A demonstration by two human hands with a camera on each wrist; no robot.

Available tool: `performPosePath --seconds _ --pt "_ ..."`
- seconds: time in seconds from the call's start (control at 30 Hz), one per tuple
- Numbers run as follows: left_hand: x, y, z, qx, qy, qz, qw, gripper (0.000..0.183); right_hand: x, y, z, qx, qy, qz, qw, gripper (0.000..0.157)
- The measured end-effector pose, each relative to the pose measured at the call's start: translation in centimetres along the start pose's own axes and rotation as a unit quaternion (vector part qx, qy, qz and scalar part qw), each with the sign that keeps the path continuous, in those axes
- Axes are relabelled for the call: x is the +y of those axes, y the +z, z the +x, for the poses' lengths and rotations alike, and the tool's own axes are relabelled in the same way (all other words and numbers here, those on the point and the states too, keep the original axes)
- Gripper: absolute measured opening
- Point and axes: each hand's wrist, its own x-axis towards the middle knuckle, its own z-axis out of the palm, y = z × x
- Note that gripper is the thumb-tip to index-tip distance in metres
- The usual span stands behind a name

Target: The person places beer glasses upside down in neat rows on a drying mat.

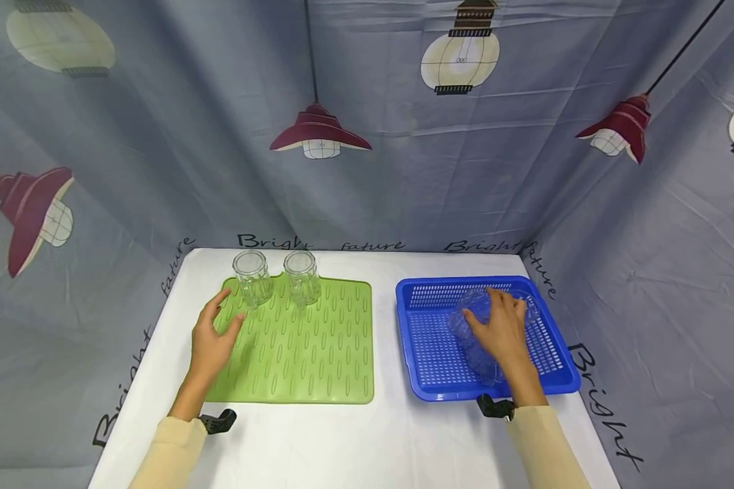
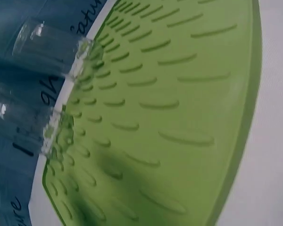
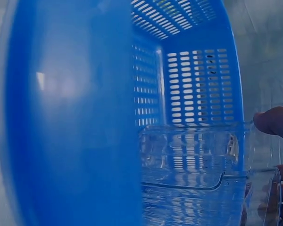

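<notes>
In the head view my left hand (image 1: 212, 339) hovers over the left edge of a green drying mat (image 1: 318, 353), thumb and fingers spread, holding nothing. Just beyond its fingertips stands a clear drinking glass (image 1: 253, 280), with a second glass (image 1: 302, 278) to its right at the mat's back edge. My right hand (image 1: 503, 329) reaches into a blue plastic basket (image 1: 425, 392), where clear glasses (image 1: 480, 360) lie clustered. Seen from the right wrist, thumb and fingers bend around the end of one glass (image 3: 188, 148); another glass (image 3: 269, 197) lies close beside it.
A white table (image 1: 342, 448) carries the mat on the left and the basket on the right. Grey-blue curtains (image 1: 355, 197) printed with lamps rise behind the table and along both sides. The basket's raised rim (image 3: 66, 113) fills much of the right wrist view.
</notes>
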Motion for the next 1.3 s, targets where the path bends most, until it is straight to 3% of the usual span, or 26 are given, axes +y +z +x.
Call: performPosePath --seconds 0.33,0.63,1.03,1.3 --pt "-4.3 -1.3 -1.5 0.008 -0.052 0.046 0.9975 0.055 0.3 0.1 -0.4 -0.005 0.018 0.009 1.0 0.082" --pt "-5.7 -1.3 -2.7 -0.02 -0.087 0.056 0.9944 0.056 0.4 0.1 -0.4 -0.007 0.005 0.002 1.0 0.083" --pt "-7.6 -0.8 -3.4 -0.049 -0.054 0.093 0.993 0.051 0.6 0.3 -0.7 -0.019 0.006 -0.015 1.0 0.087" --pt "-8.2 -0.7 -3.9 -0.08 -0.03 0.135 0.9872 0.051 0.6 0.3 -0.7 -0.026 0.007 -0.001 1.0 0.088"
